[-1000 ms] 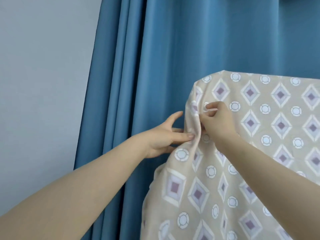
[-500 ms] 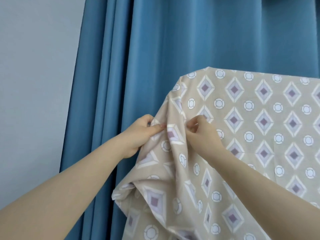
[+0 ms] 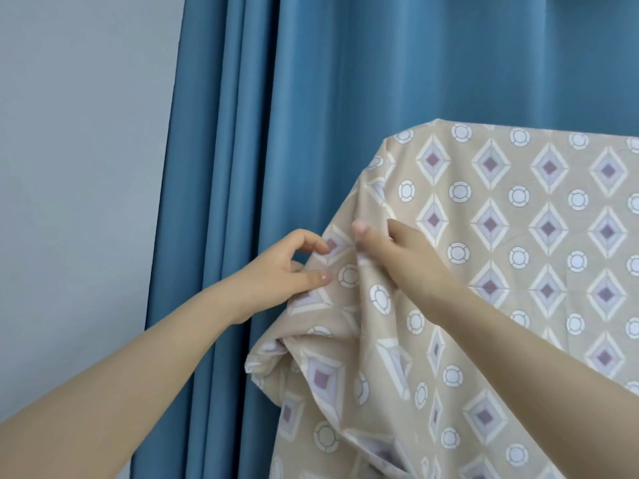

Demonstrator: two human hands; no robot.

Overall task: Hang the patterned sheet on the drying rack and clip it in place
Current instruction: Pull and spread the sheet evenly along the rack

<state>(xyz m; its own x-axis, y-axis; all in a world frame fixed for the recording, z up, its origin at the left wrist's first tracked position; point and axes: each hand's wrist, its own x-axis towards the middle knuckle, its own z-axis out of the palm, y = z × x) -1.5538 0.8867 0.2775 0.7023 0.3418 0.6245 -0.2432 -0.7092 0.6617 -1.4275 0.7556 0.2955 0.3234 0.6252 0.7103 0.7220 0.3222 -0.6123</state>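
The patterned sheet (image 3: 501,236), beige with purple diamonds and white rings, hangs over a bar that it hides; its top edge runs along the upper right. My left hand (image 3: 283,267) pinches the sheet's left edge between thumb and curled fingers. Just to the right, my right hand (image 3: 394,250) grips a vertical fold of the sheet, thumb sticking up and fingertips hidden in the cloth. Below the hands the sheet's left side bunches into loose folds (image 3: 311,354). No clip shows, and the drying rack is covered.
A blue curtain (image 3: 345,98) hangs in folds right behind the sheet. A plain grey wall (image 3: 79,167) fills the left side. Both forearms reach up from the bottom corners.
The sheet's left edge has been drawn out to the left and now hangs bunched. Both hands have shifted slightly along the fold, and my right thumb has lifted.
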